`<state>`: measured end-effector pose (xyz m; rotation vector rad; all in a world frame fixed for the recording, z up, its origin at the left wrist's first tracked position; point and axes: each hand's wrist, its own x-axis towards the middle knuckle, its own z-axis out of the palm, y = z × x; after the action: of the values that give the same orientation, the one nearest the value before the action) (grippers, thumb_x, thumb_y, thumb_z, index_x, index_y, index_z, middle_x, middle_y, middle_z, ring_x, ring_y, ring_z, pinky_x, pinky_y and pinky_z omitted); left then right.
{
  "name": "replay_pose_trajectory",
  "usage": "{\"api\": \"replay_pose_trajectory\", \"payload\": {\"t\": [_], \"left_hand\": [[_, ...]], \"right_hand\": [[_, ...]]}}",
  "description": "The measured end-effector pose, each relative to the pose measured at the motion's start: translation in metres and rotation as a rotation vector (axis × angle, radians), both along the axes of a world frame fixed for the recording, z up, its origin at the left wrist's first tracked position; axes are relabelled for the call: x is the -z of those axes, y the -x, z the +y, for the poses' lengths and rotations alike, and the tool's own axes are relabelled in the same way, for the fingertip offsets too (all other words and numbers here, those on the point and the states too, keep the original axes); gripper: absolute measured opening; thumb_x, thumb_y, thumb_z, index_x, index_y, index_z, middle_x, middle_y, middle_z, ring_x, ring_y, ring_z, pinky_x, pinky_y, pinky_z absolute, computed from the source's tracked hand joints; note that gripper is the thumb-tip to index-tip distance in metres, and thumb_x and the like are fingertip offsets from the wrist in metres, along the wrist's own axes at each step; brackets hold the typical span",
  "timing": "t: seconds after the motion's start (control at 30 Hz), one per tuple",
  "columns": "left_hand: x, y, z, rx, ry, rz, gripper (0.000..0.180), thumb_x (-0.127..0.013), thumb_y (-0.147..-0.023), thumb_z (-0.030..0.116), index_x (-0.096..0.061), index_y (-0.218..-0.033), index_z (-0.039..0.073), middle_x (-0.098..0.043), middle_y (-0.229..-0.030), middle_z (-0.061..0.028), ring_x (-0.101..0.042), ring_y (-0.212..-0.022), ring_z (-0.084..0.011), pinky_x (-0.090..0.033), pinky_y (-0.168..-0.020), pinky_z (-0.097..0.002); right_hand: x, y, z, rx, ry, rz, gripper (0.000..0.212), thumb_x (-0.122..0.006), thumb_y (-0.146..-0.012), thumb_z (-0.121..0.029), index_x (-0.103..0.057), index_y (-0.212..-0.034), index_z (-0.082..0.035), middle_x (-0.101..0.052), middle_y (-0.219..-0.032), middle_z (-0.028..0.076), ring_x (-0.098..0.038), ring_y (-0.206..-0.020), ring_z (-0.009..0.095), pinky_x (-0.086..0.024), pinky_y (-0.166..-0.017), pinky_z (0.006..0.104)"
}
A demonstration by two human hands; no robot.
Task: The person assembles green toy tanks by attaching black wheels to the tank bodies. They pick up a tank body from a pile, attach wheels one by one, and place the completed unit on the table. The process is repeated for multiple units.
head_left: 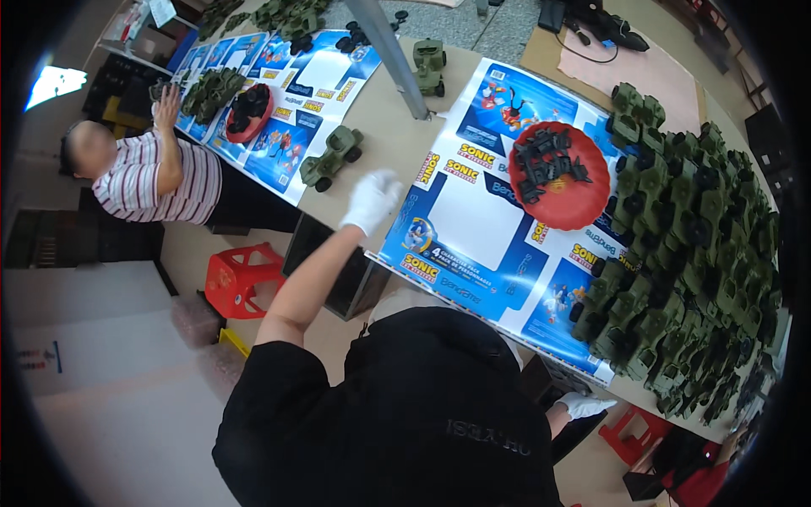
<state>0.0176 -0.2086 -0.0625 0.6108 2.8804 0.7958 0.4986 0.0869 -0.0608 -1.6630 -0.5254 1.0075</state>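
Note:
My left hand (373,201), in a white glove, is over the table's near edge with its fingers loosely bent and nothing visible in them. Just beyond it, to the left, stands a green toy jeep (332,158) with dark wheels. My right hand (585,406), also gloved, hangs low at the right beside the table edge, its fingers stretched out and holding nothing. Between the hands lies a blue and white printed sheet (473,224). On the sheet rests a red scalloped bowl (568,203) with dark small plastic parts (549,160) in it.
Many green toy jeeps (684,253) are piled along the table's right side. A grey metal post (389,59) rises from the table near another jeep (429,66). At the left, a co-worker in a striped shirt (160,177) works by a second red bowl (251,127). Red stools (242,279) stand below.

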Motion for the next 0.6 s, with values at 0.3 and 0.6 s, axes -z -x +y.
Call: {"api": "replay_pose_trajectory", "payload": {"t": [0.3, 0.6], "left_hand": [[0.028, 0.194, -0.144, 0.219, 0.764, -0.439, 0.096, -0.082, -0.058, 0.057, -0.053, -0.130, 0.001, -0.062, -0.122, -0.0224, -0.061, -0.111, -0.0356, -0.046, -0.097, -0.0392], [-0.052, 0.101, -0.038, 1.030, 0.537, 0.425, 0.035, -0.068, -0.072, 0.018, -0.062, -0.106, 0.018, -0.060, -0.100, -0.0038, -0.057, -0.106, -0.0250, -0.043, -0.094, -0.0419]], "right_hand": [[0.011, 0.095, -0.098, -0.612, 0.092, 0.006, 0.044, -0.050, -0.099, -0.029, -0.051, -0.130, 0.002, -0.054, -0.129, 0.015, -0.057, -0.112, 0.027, -0.047, -0.091, 0.0352], [-0.044, 0.294, -0.119, -1.460, 0.099, 0.023, 0.059, -0.067, -0.090, -0.030, -0.046, -0.138, -0.002, -0.055, -0.131, 0.016, -0.052, -0.121, 0.022, -0.040, -0.102, 0.0338]]}}
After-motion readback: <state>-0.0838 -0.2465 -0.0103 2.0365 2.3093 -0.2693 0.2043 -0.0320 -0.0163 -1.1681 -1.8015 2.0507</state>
